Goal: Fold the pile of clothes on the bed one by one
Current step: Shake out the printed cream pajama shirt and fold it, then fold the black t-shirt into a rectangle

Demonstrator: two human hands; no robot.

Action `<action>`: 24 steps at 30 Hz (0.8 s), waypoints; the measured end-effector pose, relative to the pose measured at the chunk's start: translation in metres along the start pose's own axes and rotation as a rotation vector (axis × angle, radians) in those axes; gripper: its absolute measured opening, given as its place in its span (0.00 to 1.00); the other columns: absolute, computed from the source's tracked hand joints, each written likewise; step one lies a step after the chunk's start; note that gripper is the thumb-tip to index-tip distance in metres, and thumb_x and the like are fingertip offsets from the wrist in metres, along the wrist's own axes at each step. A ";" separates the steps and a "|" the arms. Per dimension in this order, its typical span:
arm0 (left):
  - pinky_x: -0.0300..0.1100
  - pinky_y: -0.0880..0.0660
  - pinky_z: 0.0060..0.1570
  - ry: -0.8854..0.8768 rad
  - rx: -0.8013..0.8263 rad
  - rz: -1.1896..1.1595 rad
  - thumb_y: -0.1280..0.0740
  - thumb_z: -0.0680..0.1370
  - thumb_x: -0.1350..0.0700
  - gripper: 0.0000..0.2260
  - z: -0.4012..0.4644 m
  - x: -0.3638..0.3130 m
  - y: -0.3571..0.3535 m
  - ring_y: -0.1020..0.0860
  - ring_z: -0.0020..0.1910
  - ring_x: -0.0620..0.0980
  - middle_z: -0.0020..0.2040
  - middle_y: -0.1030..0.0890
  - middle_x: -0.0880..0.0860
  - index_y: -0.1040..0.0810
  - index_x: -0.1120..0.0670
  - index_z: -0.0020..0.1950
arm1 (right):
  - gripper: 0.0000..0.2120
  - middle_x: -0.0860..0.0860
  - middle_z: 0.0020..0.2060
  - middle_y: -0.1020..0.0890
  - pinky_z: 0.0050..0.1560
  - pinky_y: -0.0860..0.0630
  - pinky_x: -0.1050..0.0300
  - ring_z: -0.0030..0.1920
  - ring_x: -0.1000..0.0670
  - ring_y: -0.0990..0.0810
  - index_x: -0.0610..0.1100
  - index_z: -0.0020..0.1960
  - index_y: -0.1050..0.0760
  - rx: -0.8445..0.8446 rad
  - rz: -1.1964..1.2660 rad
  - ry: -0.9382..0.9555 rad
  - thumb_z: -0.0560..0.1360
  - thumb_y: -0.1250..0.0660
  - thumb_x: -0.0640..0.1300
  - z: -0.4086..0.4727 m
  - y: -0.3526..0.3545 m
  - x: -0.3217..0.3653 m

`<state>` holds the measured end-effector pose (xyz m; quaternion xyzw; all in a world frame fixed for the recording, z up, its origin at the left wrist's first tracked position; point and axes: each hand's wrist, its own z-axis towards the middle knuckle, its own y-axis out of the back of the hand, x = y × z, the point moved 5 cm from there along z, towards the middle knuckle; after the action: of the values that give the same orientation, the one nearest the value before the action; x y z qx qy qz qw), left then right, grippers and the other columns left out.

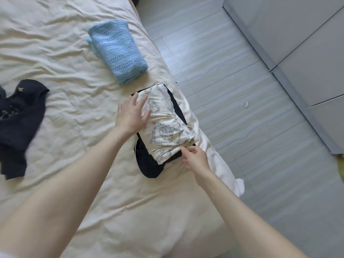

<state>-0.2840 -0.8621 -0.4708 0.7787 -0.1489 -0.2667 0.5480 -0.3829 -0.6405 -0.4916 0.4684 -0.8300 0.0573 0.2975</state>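
Grip, right hand: fingers curled, thumb and forefinger pinching the near corner of the print garment.
Grip, left hand: fingers spread and flat, palm pressing the garment's left edge; nothing pinched.
Print garment: white with a dark line pattern, folded into a compact bundle, lying on top of a folded dark garment near the right edge of the bed.
Dark garment below: juts out at the near end and along the far right side; the two are not squared to each other.
Blue knit: folded, set apart farther up the bed; judged done.
Navy top: crumpled at the left, well apart from the stack; judged not yet folded.
Step in hand: judged to be tidying the last fold of the print garment and seating it on the stack.
Method: keep the left palm flat as an anchor while the right draws the pinched corner taut and tucks it under, then smooth outward from the middle.
Caution: the stack sits close to the bed edge, with floor just beyond; a pull toward the right could drag both pieces off. Pull toward the body instead.
Next, judged: navy top.
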 end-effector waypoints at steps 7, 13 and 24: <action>0.55 0.50 0.72 0.153 -0.029 -0.115 0.39 0.79 0.46 0.25 -0.136 0.006 0.039 0.46 0.76 0.55 0.77 0.42 0.55 0.40 0.46 0.76 | 0.26 0.48 0.67 0.29 0.63 0.36 0.53 0.67 0.46 0.32 0.46 0.73 0.38 -0.031 -0.925 0.630 0.78 0.38 0.52 -0.068 0.016 0.069; 0.53 0.48 0.73 0.405 -0.172 -0.281 0.40 0.79 0.46 0.25 -0.271 0.036 0.072 0.47 0.76 0.53 0.77 0.42 0.55 0.39 0.48 0.75 | 0.30 0.50 0.75 0.42 0.73 0.48 0.47 0.74 0.49 0.43 0.51 0.76 0.46 0.078 -1.335 0.950 0.78 0.40 0.57 -0.144 -0.038 0.075; 0.46 0.51 0.72 0.691 -0.168 -0.292 0.43 0.81 0.46 0.25 -0.455 0.138 0.061 0.51 0.77 0.51 0.78 0.48 0.53 0.44 0.47 0.76 | 0.30 0.48 0.76 0.43 0.72 0.45 0.47 0.74 0.46 0.42 0.51 0.77 0.48 0.434 -1.516 1.199 0.79 0.44 0.59 -0.256 -0.209 0.016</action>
<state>0.0948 -0.6034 -0.3320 0.7880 0.1796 -0.0752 0.5841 -0.1063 -0.6728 -0.3124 0.8134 0.0057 0.2303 0.5342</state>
